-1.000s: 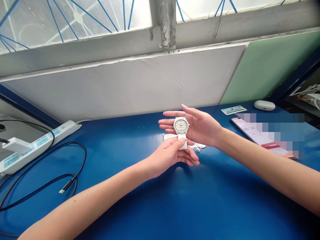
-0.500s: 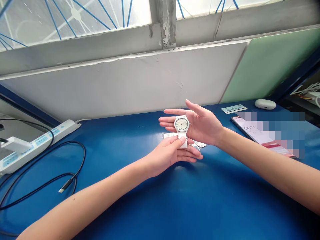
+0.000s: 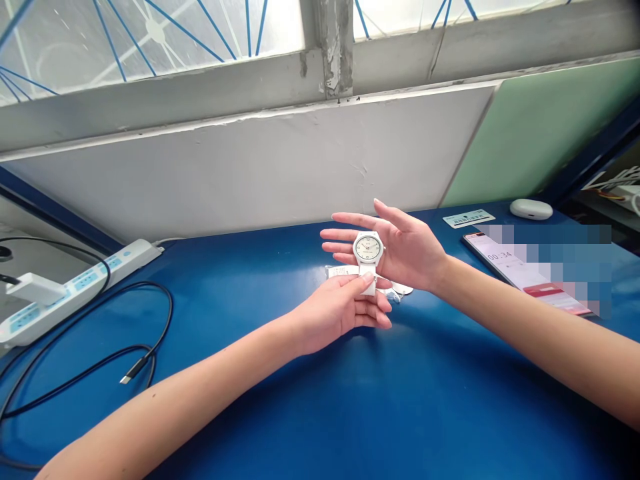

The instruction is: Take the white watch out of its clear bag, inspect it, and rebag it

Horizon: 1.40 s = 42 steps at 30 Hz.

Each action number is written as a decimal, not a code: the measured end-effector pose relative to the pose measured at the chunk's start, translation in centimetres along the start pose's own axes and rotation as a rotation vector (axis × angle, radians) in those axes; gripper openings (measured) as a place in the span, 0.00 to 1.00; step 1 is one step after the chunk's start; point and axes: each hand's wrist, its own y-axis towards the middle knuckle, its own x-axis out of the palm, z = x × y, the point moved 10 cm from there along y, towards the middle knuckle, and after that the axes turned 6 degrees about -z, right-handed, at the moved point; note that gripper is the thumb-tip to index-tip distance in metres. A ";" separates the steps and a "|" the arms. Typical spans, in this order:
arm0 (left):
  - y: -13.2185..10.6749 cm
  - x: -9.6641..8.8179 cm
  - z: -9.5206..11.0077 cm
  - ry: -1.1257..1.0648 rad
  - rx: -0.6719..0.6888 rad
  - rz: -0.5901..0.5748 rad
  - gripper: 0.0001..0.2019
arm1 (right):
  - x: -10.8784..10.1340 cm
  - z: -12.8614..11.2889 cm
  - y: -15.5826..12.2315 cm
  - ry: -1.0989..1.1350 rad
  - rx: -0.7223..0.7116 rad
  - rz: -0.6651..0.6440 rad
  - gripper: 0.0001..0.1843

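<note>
A white wristwatch (image 3: pixel 369 247) with a pale round dial is held up over the blue table. My left hand (image 3: pixel 343 303) pinches its white strap between thumb and forefinger, the other fingers loosely curled below. Just behind the watch, my right hand (image 3: pixel 400 243) is open, palm turned up and fingers spread toward the left; whether it touches the watch case I cannot tell. Partly hidden beneath the hands lies a clear plastic packet with a white label (image 3: pixel 343 271), and a small white round piece (image 3: pixel 403 289) shows at its right.
On the left are a white power strip (image 3: pixel 90 280) with a plugged-in charger and a looped black cable (image 3: pixel 170 313). At the right lie a phone (image 3: pixel 515 267) showing a timer, a card (image 3: pixel 469 219) and a white earbud case (image 3: pixel 531 209). A wall backs the blue table (image 3: pixel 400 400).
The watch has shifted slightly right. My left hand's lower fingers have curled in a little, and my right hand's fingers have spread slightly farther apart.
</note>
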 end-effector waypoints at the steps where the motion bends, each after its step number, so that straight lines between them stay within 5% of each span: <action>1: 0.0 0.0 0.0 -0.013 -0.002 0.008 0.14 | 0.0 0.0 0.0 -0.005 -0.004 0.005 0.28; 7: -0.2 -0.1 0.1 -0.052 0.001 0.038 0.13 | -0.7 0.2 -0.1 -0.125 -0.037 0.103 0.21; 14: -0.8 -1.1 2.9 0.081 0.151 0.112 0.12 | 0.2 -2.4 -0.8 -0.631 -0.250 0.171 0.15; 18: -1.9 -1.7 5.7 0.487 0.344 0.238 0.12 | 0.7 -4.7 -3.2 -1.031 -0.444 0.188 0.14; 22: -3.1 -1.2 6.8 1.041 0.484 0.351 0.10 | -0.7 -4.6 -6.6 -1.326 -0.487 0.294 0.13; 28: -3.4 0.6 5.8 1.364 0.649 0.272 0.14 | -0.1 -2.6 -9.7 -1.433 -0.572 0.240 0.21; 36: -2.7 0.6 4.7 1.321 0.633 0.254 0.16 | 0.2 -1.6 -10.6 -1.471 -0.604 0.157 0.23; 42: -2.4 0.2 4.4 1.327 0.586 0.256 0.35 | -0.8 -2.2 -11.1 -1.549 -0.661 0.200 0.22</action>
